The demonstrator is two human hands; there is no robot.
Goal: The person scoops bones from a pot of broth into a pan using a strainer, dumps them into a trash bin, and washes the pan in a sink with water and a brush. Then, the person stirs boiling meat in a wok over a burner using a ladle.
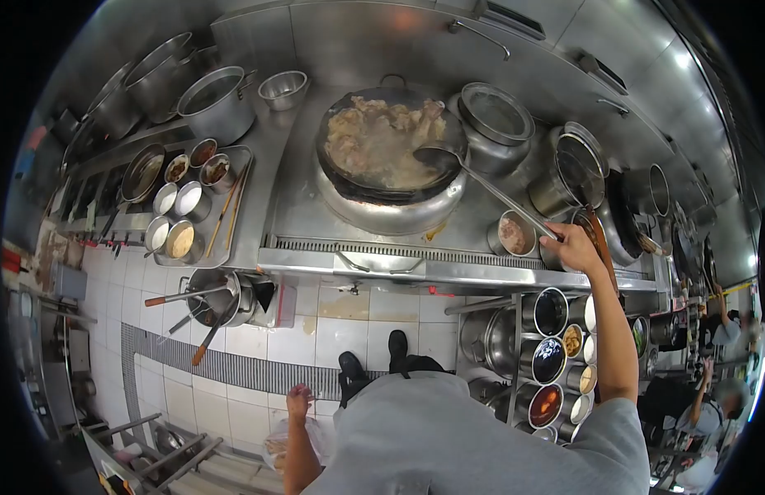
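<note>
My right hand [574,246] is closed round the handle of a long metal ladle [508,200]. The ladle's bowl rests at the right side of a large wok [329,165], tilted into the cloudy, steaming liquid. Chunks of pale meat [374,132] are heaped along the far and left sides of the wok. My left hand [298,401] hangs low by my side, away from the stove, its fingers loosely bent and partly apart. I see nothing held in it. A clear plastic bag [293,441] with pale contents lies below that hand.
A tray [249,161] of seasoning cups stands left of the stove. A metal cup of pinkish contents [514,233] sits near my right hand. Sauce containers [549,360] fill a rack below my right arm. A pot with utensils [213,301] stands lower left. Other people [713,404] are far right.
</note>
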